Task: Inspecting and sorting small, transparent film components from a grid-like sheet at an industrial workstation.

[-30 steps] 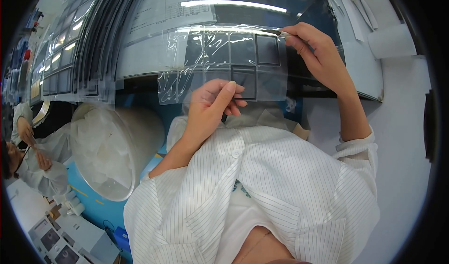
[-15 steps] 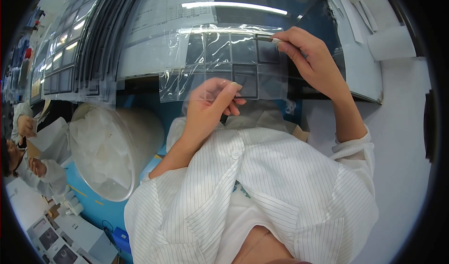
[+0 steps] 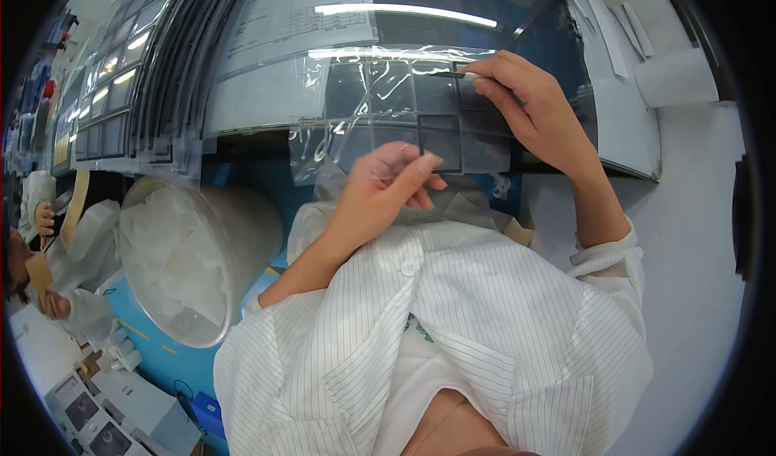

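Observation:
A clear plastic sheet (image 3: 356,133) with a grid of pockets lies over the near edge of the work surface. Two dark square frames show on it: one frame (image 3: 440,143) beside my left fingertips, another frame (image 3: 478,92) under my right fingers. My left hand (image 3: 386,183) is closed, pinching the sheet's near edge between thumb and fingers. My right hand (image 3: 529,104) is closed around a slim pointed tool (image 3: 449,74), its dark tip pointing left across the sheet. Whether the tool is a blade or tweezers, I cannot tell.
Stacked clear sheets with dark frames (image 3: 113,92) stand at the left. A printed paper (image 3: 283,31) lies on the surface beyond. A white bin (image 3: 242,246) with crumpled film stands below left. At far left, a person's hand (image 3: 55,304) holds a card. A white roll (image 3: 679,76) lies right.
My left hand and the plastic sheet have shifted right. The tool's tip has moved left and now points across the sheet. The other person's hands have moved too.

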Available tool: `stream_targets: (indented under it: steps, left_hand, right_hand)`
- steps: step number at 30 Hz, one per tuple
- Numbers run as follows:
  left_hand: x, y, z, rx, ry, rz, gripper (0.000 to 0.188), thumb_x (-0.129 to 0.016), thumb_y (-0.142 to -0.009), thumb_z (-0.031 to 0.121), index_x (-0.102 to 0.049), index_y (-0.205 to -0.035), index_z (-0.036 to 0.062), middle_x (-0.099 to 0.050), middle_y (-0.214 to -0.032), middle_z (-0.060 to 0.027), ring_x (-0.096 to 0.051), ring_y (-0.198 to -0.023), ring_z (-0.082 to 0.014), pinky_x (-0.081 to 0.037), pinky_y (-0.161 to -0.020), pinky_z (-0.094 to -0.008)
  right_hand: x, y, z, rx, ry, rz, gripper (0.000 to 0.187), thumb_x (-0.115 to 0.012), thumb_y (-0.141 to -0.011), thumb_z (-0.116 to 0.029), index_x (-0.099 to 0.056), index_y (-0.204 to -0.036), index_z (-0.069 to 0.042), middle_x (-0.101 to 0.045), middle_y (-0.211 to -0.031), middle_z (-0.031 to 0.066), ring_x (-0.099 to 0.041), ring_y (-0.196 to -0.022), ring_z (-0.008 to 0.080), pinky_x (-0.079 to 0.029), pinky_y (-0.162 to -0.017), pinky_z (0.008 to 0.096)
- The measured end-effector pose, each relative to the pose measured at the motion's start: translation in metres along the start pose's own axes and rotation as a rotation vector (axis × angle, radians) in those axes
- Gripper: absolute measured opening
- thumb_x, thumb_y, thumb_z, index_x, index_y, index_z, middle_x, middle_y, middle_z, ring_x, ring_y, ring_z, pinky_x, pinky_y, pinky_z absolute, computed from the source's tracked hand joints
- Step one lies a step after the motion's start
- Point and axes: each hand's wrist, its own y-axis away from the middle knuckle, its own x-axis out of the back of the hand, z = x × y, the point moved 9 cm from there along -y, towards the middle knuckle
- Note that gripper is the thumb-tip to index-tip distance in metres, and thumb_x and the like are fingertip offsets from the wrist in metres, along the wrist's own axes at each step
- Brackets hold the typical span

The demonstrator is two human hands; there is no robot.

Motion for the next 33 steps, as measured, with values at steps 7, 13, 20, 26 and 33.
stream_targets:
  steps: [7, 13, 20, 26, 33]
  left_hand:
    - [0.044, 0.019, 0.017, -0.247, -0.046, 0.173, 0.036, -0.054, -0.098, 0.028, -0.051, -0.118, -0.0014, -0.067, -0.094, -0.0132, -0.065, -0.068, -0.0156, -0.05, -0.062, -0.0226]
    - [0.103, 0.043, 0.055, -0.502, -0.109, 0.582, 0.037, -0.054, -0.097, 0.014, -0.039, -0.128, -0.0003, -0.068, -0.086, -0.0135, -0.064, -0.063, -0.0148, -0.049, -0.057, -0.0219]
    - [0.101, 0.037, 0.069, -0.363, -0.203, 0.316, 0.051, -0.063, -0.089, 0.003, -0.046, -0.137, 0.0004, -0.07, -0.084, -0.0119, -0.063, -0.065, -0.0095, -0.05, -0.059, -0.0203]
    - [0.103, 0.037, 0.068, -0.295, -0.193, 0.228, 0.05, -0.063, -0.088, 0.002, -0.05, -0.136, 0.0016, -0.07, -0.083, -0.0102, -0.063, -0.067, -0.0089, -0.052, -0.063, -0.0213]
    - [0.101, 0.04, 0.075, -0.264, -0.245, 0.159, 0.053, -0.065, -0.088, 0.004, -0.048, -0.137, 0.0011, -0.071, -0.084, -0.0107, -0.064, -0.066, -0.0086, -0.051, -0.062, -0.0195]
  right_hand:
    - [0.001, 0.001, 0.0, -0.002, 0.046, -0.017, 0.016, -0.056, -0.093, -0.005, -0.063, -0.106, 0.0, -0.061, -0.09, 0.0098, -0.058, -0.078, 0.0211, -0.045, -0.071, 0.0276]
    - [-0.006, -0.005, -0.006, 0.029, -0.021, 0.014, 0.016, -0.056, -0.093, -0.004, -0.064, -0.107, 0.0, -0.061, -0.09, 0.0097, -0.058, -0.078, 0.0208, -0.045, -0.072, 0.0281]
    - [-0.018, -0.022, -0.043, 0.143, -0.053, 0.013, 0.017, -0.062, -0.088, -0.001, -0.068, -0.105, -0.003, -0.059, -0.085, 0.0064, -0.055, -0.069, 0.0145, -0.043, -0.061, 0.0239]
    - [-0.04, -0.039, -0.077, 0.285, 0.025, -0.019, 0.021, -0.067, -0.083, 0.001, -0.07, -0.102, -0.007, -0.056, -0.079, 0.0044, -0.055, -0.063, 0.0148, -0.043, -0.055, 0.026]
    - [-0.066, -0.052, -0.103, 0.387, 0.081, -0.075, 0.023, -0.069, -0.08, -0.001, -0.068, -0.101, -0.008, -0.056, -0.076, 0.0054, -0.057, -0.062, 0.0184, -0.045, -0.055, 0.0295]
